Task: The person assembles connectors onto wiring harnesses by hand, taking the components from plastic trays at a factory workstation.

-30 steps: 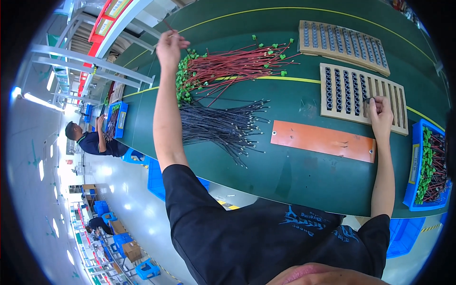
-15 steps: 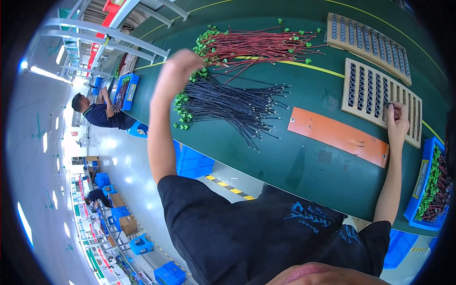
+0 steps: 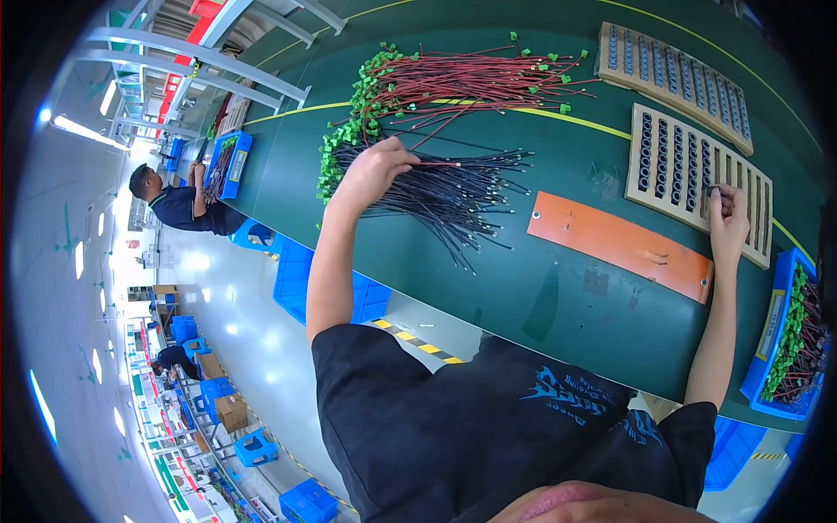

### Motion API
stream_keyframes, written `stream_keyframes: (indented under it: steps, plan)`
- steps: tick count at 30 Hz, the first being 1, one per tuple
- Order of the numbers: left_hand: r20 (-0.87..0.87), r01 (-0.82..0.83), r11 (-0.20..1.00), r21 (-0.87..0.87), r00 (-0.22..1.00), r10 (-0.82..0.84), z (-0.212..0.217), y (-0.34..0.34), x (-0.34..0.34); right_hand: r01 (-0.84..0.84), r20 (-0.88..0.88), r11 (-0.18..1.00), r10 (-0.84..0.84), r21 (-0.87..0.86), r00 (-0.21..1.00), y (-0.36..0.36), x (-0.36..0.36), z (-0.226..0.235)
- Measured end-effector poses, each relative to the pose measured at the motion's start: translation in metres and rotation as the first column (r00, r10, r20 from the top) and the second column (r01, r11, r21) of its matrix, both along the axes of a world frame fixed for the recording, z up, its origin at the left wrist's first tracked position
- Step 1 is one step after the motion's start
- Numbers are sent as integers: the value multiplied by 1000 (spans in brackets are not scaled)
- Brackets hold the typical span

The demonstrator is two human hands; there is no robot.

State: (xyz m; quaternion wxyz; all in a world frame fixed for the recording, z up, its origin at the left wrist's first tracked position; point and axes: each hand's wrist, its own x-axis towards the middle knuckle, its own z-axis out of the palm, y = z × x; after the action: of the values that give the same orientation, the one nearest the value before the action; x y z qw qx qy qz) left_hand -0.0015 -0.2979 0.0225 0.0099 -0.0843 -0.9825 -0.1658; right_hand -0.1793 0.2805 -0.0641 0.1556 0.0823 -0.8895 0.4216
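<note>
Red wire (image 3: 440, 163) sits pinched in the left hand (image 3: 379, 173), over the black wires (image 3: 453, 199). Right hand (image 3: 730, 212) bunched at the slotted tray (image 3: 636, 155); whether it grips anything, cannot tell. Step looks like fetching one wire; next likely calls for bringing its end tray-ward, untangled.

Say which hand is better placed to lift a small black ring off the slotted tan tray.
Likely the right hand: it is at the tray, beside the rings; the left hand is over thin black wires.
</note>
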Motion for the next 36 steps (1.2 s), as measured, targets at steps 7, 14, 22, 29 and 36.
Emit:
stream_keyframes:
  steps: [7,14,22,29,36]
  plan:
    - [-37,47,996,-71,998,-50,11,6,18,0,-37,1000,0,-15,999,-1,20,14]
    - [-206,-347,790,507,840,501,57,-40,20,-14,-11,1000,14,-11,1000,0,19,19]
    - [-606,-40,724,688,517,605,126,-94,22,-52,1,996,52,-66,999,-3,14,14]
    - [-705,16,793,609,468,532,178,-41,10,-115,-80,889,88,-443,993,4,5,9]
    - [-215,225,887,402,965,-148,80,178,-25,1,203,562,298,-827,933,-54,80,72]
